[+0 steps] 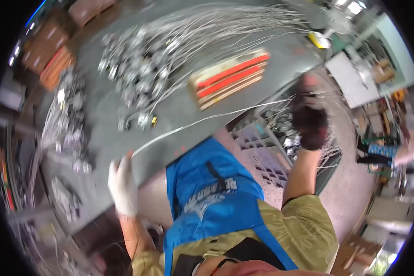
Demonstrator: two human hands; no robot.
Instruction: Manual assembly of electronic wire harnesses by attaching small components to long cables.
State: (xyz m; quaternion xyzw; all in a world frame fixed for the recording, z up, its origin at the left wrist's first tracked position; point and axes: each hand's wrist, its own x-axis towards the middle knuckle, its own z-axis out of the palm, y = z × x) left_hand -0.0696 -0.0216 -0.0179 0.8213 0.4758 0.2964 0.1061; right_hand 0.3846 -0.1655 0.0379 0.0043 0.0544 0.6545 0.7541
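My left hand [122,184], in a white glove, rests on the near edge of the grey table [106,115]. Its fingertips pinch the end of a long thin wire [202,120] that runs across the table edge toward my right hand. My right hand [310,123], in a dark glove and blurred, is raised over a grey plastic crate [267,161] of metal parts. It looks closed around the far end of that wire, with other thin wires spreading beside it. A blue apron [211,198] covers my front.
On the table lie a big bundle of wires with metal end fittings [142,64], a red-and-wood block [230,76], and more fittings [71,124] at the left. Brown boxes [48,48] stand behind. A white table [352,80] and a person [391,154] are at the right.
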